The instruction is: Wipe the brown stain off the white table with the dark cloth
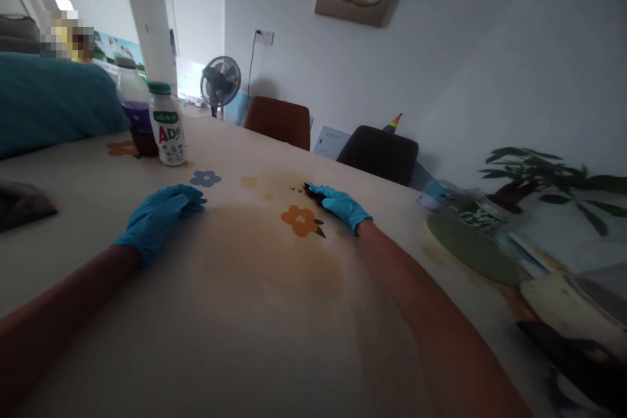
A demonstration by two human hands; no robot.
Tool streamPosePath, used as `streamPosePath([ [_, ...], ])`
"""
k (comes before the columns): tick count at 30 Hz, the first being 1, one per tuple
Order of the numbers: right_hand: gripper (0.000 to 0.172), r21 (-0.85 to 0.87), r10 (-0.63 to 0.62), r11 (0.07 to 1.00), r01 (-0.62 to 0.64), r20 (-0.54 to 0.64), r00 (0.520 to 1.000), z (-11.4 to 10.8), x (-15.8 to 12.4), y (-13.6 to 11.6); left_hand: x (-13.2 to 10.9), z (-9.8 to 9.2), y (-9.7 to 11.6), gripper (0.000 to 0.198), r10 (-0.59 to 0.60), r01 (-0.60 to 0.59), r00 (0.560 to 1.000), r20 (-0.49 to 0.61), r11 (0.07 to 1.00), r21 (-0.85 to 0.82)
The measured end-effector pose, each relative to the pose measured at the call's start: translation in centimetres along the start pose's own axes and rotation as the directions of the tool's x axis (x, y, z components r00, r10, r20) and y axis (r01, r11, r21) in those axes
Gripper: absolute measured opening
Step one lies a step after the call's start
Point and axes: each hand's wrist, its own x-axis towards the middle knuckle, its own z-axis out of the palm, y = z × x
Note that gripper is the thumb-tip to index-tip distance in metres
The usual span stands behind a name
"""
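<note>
My right hand [340, 206], in a blue glove, presses down on the tabletop [220, 339] toward its far side. Dark edges of what looks like a black cloth [313, 192] show from under the fingers; most of it is hidden by the palm. My left hand [164, 215], gloved in the same blue, rests at or just above the table on the left. Its fingers reach forward, loosely bent, and nothing shows in them. Between the hands, the pale cover carries printed flowers, an orange one [300, 221] nearest my right hand.
A white bottle with a green cap [167, 127] and a purple-labelled bottle [140, 117] stand back left. A grey cloth [24, 206] lies at the left edge. On the right are a green round mat [470, 248], a potted plant [490, 209] and a pale container [573, 307]. Chairs [279, 121] stand beyond.
</note>
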Motion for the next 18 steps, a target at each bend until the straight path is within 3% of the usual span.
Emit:
streamPosePath([
  [11, 0.063, 0.271, -0.187, 0.953, 0.137, 0.17, 0.967, 2.6, -8.4, -5.7, 1.0, 0.3, -0.8, 0.042, 0.053, -0.052, 0.999, 0.008, 0.995, -0.08],
  [16, 0.054, 0.374, -0.216, 0.914, 0.157, 0.123, 0.968, 3.6, -11.3, -7.7, 1.2, 0.4, -0.9, 0.033, 0.059, -0.055, 0.998, 0.021, 0.99, -0.131],
  [18, 0.053, 0.432, -0.149, 0.895, 0.113, 0.048, 0.988, 4.1, -12.3, -8.6, 1.1, 0.5, -0.6, 0.028, 0.037, -0.033, 0.999, 0.024, 0.988, -0.154],
])
